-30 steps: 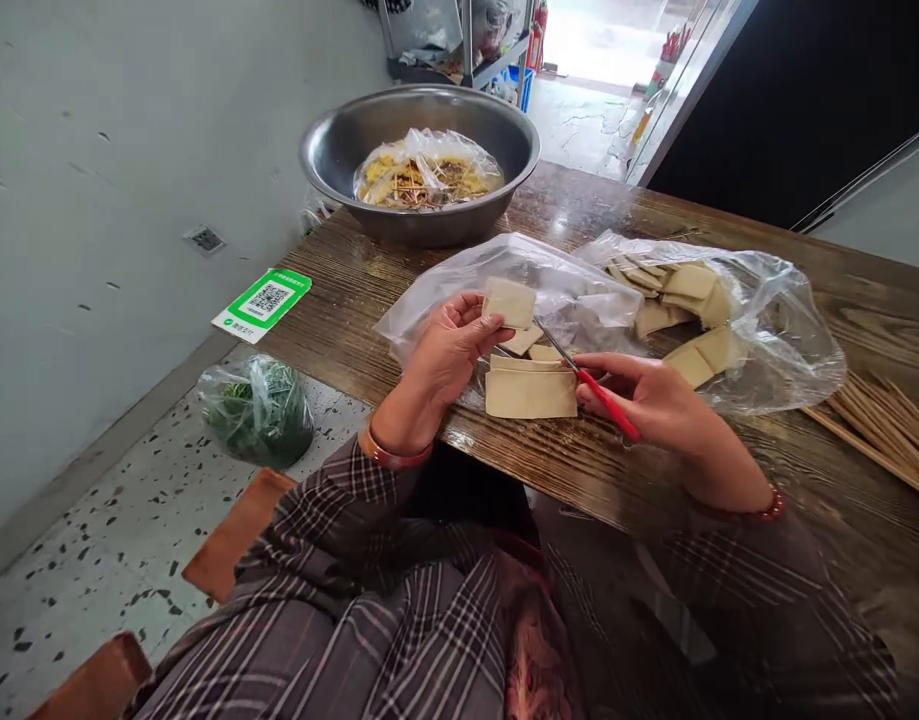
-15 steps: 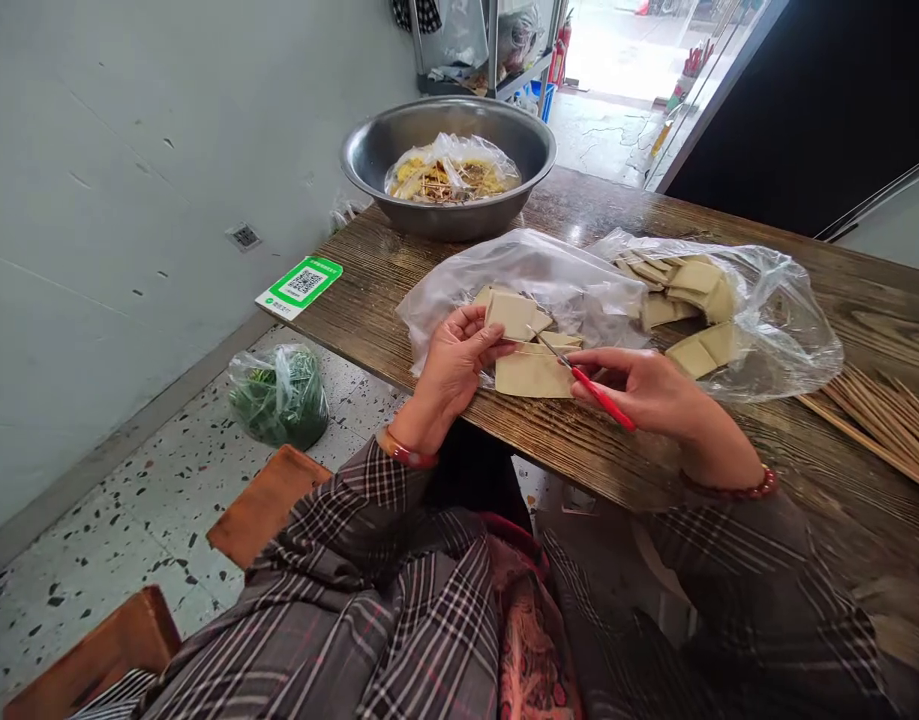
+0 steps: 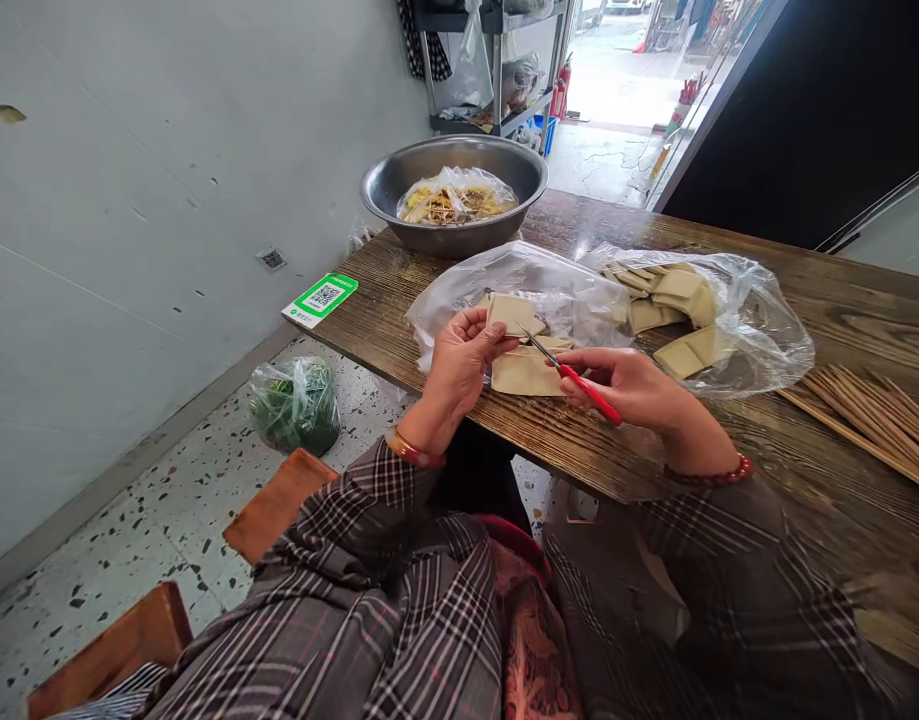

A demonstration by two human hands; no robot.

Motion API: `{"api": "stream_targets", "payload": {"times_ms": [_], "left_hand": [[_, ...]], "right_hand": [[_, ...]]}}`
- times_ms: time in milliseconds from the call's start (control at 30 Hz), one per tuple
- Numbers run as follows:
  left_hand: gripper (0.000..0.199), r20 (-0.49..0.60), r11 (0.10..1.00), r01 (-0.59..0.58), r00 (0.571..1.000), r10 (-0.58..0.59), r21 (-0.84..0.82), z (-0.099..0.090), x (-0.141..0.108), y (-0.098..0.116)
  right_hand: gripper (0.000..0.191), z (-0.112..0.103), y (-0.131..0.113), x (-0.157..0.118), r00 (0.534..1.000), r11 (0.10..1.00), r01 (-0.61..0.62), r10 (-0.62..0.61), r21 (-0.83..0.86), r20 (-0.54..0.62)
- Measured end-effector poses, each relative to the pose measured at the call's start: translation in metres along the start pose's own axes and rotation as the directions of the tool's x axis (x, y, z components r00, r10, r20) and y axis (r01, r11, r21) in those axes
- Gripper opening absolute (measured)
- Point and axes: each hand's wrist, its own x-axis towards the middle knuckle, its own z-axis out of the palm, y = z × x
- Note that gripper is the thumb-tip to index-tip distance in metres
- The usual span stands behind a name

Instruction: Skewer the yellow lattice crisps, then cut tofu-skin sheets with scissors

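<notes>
A small square of pale beige tofu sheet [image 3: 510, 314] is pinched between the thumb and fingers of my left hand [image 3: 465, 358]. My right hand [image 3: 625, 385] grips red-handled scissors [image 3: 590, 393], their dark blades pointing up and left at the square's right edge. Whether the blades touch it is hard to make out. Just below, a larger folded tofu sheet [image 3: 526, 373] lies on the table's near side. Behind both hands spreads an open clear plastic bag [image 3: 496, 272] with more beige pieces partly hidden in it.
A second clear bag [image 3: 774, 345] holds stacked tofu pieces, with wooden skewers [image 3: 871, 410] to its right. At the back stands a steel basin [image 3: 459, 240] of bagged skewered food. A green QR card [image 3: 322, 300] lies at the table's left edge; bagged greens [image 3: 298, 405] sit on the floor.
The whole view has shifted a little, with the basin and card now lower and farther right. Both hands keep their hold, and the scissors remain at the square's right edge.
</notes>
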Motion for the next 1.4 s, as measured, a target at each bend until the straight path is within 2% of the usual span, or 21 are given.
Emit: {"api": "stream_targets", "payload": {"times_ms": [300,667,800,867,1067,1233,1400], "left_hand": [[0.031,0.039,1.0,0.006,0.999,-0.007,0.022,0.0041,-0.0039,0.0036],[0.027,0.057,0.997,0.024,0.998,-0.028,0.078,0.0015,-0.0008,0.006],[0.028,0.067,0.996,0.031,0.997,-0.036,0.082,-0.0008,-0.0008,0.0083],[0.029,0.078,0.996,0.033,0.996,-0.04,0.087,-0.0021,-0.001,0.0094],[0.034,0.13,0.988,0.06,0.988,-0.078,0.139,-0.0026,-0.003,0.0085],[0.036,0.179,0.984,0.089,0.977,-0.117,0.154,-0.0022,-0.0037,0.0057],[0.034,0.183,0.982,0.1,0.975,-0.129,0.162,-0.0047,-0.0021,0.0074]], "right_hand": [[0.054,0.0011,-0.0043,-0.001,0.995,0.984,-0.098,0.097,0.15,0.018],[0.056,0.0028,-0.0016,0.0015,0.999,0.999,0.025,-0.024,0.041,-0.022],[0.055,0.0032,-0.0003,0.0021,0.994,0.997,0.071,-0.071,-0.01,-0.086],[0.054,0.0037,0.0012,0.0024,0.992,0.997,0.075,-0.078,-0.028,-0.103],[0.053,0.0059,0.0019,0.0028,0.996,0.997,0.067,-0.069,-0.037,-0.049],[0.052,0.0071,0.0012,0.0031,0.993,0.996,0.082,-0.084,-0.033,-0.078],[0.051,0.0085,0.0029,0.0027,0.993,0.997,0.082,-0.083,-0.011,-0.081]]}}
